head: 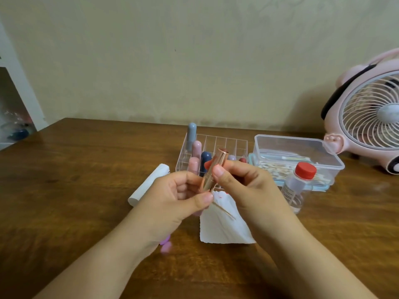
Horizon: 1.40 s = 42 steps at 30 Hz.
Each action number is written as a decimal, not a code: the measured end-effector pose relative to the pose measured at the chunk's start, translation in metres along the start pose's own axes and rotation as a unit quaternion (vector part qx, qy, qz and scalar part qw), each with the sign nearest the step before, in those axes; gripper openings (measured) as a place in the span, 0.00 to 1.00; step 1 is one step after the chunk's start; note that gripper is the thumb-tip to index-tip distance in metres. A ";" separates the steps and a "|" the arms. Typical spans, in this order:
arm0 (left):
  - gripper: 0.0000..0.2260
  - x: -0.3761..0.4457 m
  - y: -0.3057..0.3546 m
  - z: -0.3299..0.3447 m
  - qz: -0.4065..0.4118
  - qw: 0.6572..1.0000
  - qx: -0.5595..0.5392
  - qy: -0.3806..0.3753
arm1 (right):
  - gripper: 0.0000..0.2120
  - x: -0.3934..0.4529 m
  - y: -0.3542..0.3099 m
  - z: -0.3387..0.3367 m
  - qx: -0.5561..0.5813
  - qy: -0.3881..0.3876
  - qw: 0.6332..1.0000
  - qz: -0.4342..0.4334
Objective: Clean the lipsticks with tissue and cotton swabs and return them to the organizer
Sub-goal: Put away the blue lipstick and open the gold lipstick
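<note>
Both hands grip one rose-gold lipstick (pixel 213 171) above the tissue (pixel 224 223), left hand (pixel 179 197) at its base, right hand (pixel 239 182) pinching its middle, near the organizer (pixel 216 143).

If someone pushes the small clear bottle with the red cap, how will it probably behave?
The small clear bottle with the red cap stands upright, tall and narrow, so it may tip. It appears nearly empty, probably light. Tipped over, its round body could roll across the wooden table.

Both hands (pixel 179 190) on rose-gold lipstick (pixel 213 169)
</note>
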<state>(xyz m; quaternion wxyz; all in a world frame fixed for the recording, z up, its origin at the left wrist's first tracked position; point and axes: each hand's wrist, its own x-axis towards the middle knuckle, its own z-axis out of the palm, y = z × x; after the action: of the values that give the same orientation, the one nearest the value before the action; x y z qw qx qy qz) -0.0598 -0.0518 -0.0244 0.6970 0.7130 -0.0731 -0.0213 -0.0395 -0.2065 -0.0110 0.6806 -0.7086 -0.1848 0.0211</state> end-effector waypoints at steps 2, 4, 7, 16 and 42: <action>0.16 0.001 -0.001 0.001 0.005 1.000 0.012 0.011 | 0.18 0.000 0.001 0.000 -0.009 0.005 1.000 0.004; 0.20 0.001 -0.001 0.003 -0.024 0.999 -0.023 -0.030 | 0.17 0.000 -0.001 0.001 0.015 0.004 1.000 0.006; 0.20 -0.003 0.004 0.003 -0.059 0.990 -0.098 -0.086 | 0.15 0.000 -0.005 0.001 0.048 0.009 0.999 0.007; 0.22 0.002 -0.007 0.001 -0.035 0.999 0.005 -0.022 | 0.16 -0.002 -0.004 0.002 0.050 0.011 0.999 0.010; 0.08 0.000 0.004 0.004 -0.044 0.993 0.071 0.088 | 0.14 0.003 -0.004 -0.035 -0.566 0.010 0.790 0.235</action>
<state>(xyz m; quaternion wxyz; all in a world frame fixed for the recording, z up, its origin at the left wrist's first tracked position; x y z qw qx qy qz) -0.0604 -0.0555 -0.0207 0.6466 0.7624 0.0187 0.0160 -0.0275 -0.2389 -0.0035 0.1332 -0.9888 0.0157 0.0651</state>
